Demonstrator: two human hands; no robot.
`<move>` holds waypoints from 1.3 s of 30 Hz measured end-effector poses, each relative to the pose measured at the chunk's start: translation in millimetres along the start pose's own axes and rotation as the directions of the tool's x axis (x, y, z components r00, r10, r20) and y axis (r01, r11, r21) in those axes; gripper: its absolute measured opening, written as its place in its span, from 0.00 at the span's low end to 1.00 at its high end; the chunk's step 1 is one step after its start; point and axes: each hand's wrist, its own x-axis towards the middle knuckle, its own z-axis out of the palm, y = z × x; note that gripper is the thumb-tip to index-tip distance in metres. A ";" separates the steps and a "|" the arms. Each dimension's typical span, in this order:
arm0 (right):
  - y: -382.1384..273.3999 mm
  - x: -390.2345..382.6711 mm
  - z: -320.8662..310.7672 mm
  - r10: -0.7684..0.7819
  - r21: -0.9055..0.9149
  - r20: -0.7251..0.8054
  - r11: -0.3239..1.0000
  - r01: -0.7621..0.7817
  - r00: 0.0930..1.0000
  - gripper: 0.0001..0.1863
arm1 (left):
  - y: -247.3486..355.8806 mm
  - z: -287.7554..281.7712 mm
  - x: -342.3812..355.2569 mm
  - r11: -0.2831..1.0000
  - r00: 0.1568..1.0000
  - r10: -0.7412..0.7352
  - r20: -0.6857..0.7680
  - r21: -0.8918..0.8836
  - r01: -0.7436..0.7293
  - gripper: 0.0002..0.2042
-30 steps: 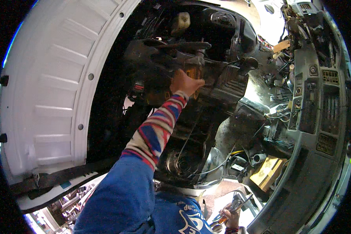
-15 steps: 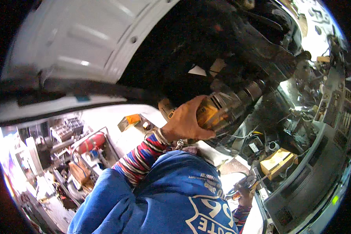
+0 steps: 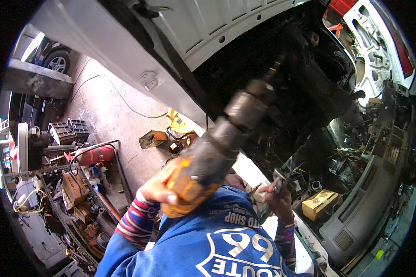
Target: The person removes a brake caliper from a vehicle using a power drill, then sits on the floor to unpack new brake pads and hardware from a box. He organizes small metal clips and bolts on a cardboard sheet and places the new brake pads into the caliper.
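Observation:
My left hand (image 3: 164,184) is wrapped round the rear of a yellow and black power drill (image 3: 210,159), held tilted in front of my chest. Its dark chuck and thin bit (image 3: 274,69) point up and to the right, over the dark floor of the stripped car body (image 3: 245,60); motion blurs them a little. Lower right, my right hand (image 3: 278,201) is closed round a small silver metal tool (image 3: 278,181), whose kind I cannot make out. The drill and that tool are apart.
A dashboard (image 3: 356,203) curves along the right, with a yellow box (image 3: 320,204) and loose wires beside it. White car sill (image 3: 148,78) crosses the upper left. On the floor are a cable (image 3: 120,97), a red cylinder (image 3: 94,155) and a cluttered metal rack (image 3: 64,217).
My left hand has drawn the drill back from the car's interior toward my chest, its bit now showing. My right hand has risen with the metal tool. The view has shifted, showing more floor.

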 end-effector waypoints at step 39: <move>49.1 192.2 368.1 0.094 -0.367 0.836 0.828 0.423 0.541 0.25 | 17.4 -180.6 -305.2 0.340 0.392 0.919 0.043 -0.589 -0.733 0.25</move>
